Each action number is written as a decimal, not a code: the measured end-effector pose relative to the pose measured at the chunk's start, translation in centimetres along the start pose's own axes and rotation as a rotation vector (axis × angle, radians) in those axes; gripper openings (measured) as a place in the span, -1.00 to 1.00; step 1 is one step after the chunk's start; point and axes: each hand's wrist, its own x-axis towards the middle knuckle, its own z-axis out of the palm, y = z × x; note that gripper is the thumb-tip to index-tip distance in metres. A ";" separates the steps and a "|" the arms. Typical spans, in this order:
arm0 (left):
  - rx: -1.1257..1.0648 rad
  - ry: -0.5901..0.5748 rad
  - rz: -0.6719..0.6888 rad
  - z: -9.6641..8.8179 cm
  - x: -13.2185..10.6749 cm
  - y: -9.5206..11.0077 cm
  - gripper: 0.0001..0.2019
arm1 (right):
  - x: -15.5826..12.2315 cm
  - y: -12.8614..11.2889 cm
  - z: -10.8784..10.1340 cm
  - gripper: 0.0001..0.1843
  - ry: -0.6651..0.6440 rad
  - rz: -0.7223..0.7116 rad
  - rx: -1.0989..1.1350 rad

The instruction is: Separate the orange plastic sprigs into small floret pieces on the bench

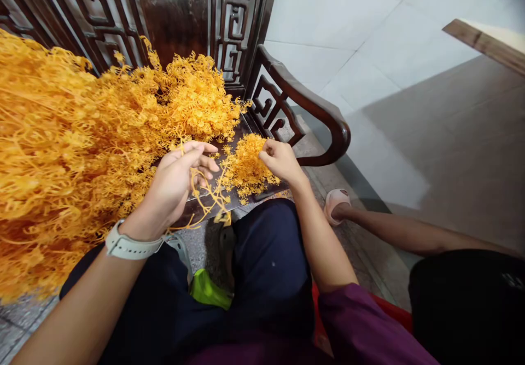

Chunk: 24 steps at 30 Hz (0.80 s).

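My left hand (174, 176), with a pale watch strap (132, 244) on its wrist, pinches a thin orange stem (207, 196) of artificial foliage. The branching lower part of that stem dangles below the fingers. To the right, my right hand (281, 160) is closed, thumb against curled fingers, at the edge of a small pile of orange artificial sprigs (248, 171). Whatever its fingers hold, if anything, is hidden. A much larger heap of orange artificial foliage (102, 119) spreads to the left, reaching behind my left hand.
The heap and pile rest on a dark carved wooden bench (176, 20) with a curved armrest (324, 113). Another person's leg (389, 228) is at the right. Something bright green (209, 289) lies on the floor between my legs. A wooden edge (488, 45) juts in at upper right.
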 end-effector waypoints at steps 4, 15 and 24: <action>-0.028 0.021 0.002 -0.1 0.2 0.1 -0.87 | 0.2 -1.2 0.5 -0.95 -0.098 -0.069 -0.110; -0.045 0.049 0.034 -1.3 0.7 0.3 -0.83 | 0.2 -0.6 0.9 -0.90 -0.114 -0.145 0.019; -0.092 0.180 0.152 -2.9 1.4 1.7 -0.84 | 0.1 -1.1 1.6 -0.93 -0.080 -0.187 0.133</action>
